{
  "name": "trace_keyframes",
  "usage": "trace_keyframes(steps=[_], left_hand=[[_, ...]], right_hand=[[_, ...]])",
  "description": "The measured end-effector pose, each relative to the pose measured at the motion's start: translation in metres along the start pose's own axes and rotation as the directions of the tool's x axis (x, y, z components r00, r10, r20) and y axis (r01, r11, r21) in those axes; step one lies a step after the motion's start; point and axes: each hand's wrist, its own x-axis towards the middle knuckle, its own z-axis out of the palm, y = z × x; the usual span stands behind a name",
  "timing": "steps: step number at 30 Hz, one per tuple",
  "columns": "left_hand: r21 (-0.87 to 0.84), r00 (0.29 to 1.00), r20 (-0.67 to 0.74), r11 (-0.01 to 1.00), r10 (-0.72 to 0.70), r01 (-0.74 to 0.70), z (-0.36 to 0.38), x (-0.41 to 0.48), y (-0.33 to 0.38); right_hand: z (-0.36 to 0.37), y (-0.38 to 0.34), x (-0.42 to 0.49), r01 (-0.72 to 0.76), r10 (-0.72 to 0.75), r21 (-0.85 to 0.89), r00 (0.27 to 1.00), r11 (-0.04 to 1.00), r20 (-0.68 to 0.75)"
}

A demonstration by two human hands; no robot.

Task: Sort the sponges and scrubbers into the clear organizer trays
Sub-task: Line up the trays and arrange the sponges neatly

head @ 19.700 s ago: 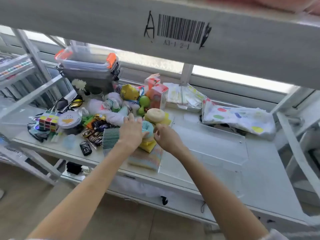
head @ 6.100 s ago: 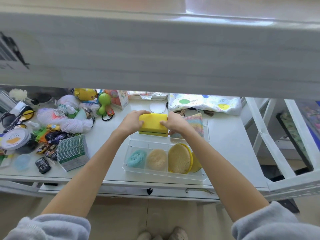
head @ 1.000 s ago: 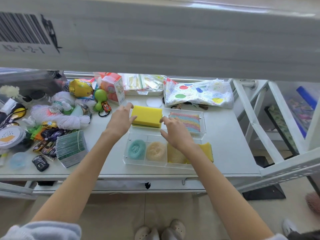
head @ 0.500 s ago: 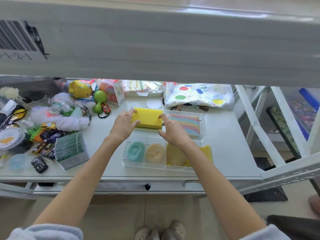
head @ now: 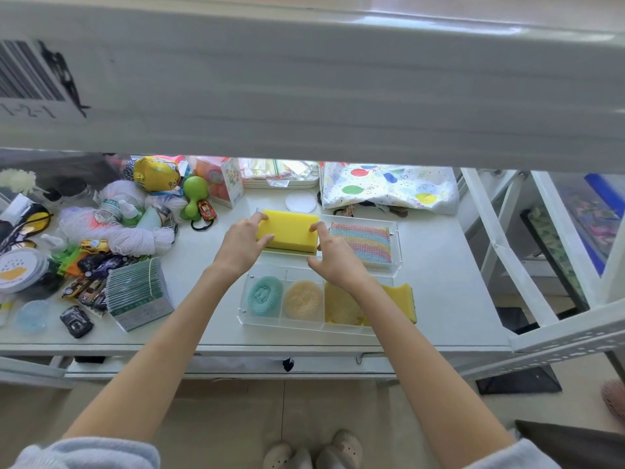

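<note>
My left hand and my right hand both grasp the yellow sponge at its two ends, in the middle of the frame, and it sits half in the left compartment of the far clear tray, beside the rainbow scrubber. I think it may stay tilted on the rim if I press unevenly, or the light tray may slide away. The near tray holds the teal scrubber, the beige scrubber and more. The white table is under a shelf beam; toys and yarn crowd the left of the frame.
</note>
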Motion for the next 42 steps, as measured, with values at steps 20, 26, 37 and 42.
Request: trace_keyframes(steps=[20,26,37,42], left_hand=[[0.109,0.996,-0.073,0.993,0.053,-0.045,-0.003,-0.005,0.002],[0.073,0.97,-0.176,0.985,0.166,-0.155,-0.004,-0.03,0.018],[-0.006,0.983,-0.062,0.985,0.173,-0.174,0.035,-0.073,0.034],[0.022,0.988,-0.05,0.989,0.144,-0.143,0.031,-0.073,0.03]], right_hand=[[-0.029,0.02,-0.023,0.093,-0.094,-0.027,0.995,0.995,-0.026],[-0.043,0.07,-0.052,-0.027,-0.002,-0.17,0.985,0.985,-0.173],[-0.041,0.08,-0.028,0.008,0.008,-0.395,0.999,0.919,0.037],[-0.04,0.081,-0.029,-0.007,0.021,-0.394,0.999,0.919,0.033]])
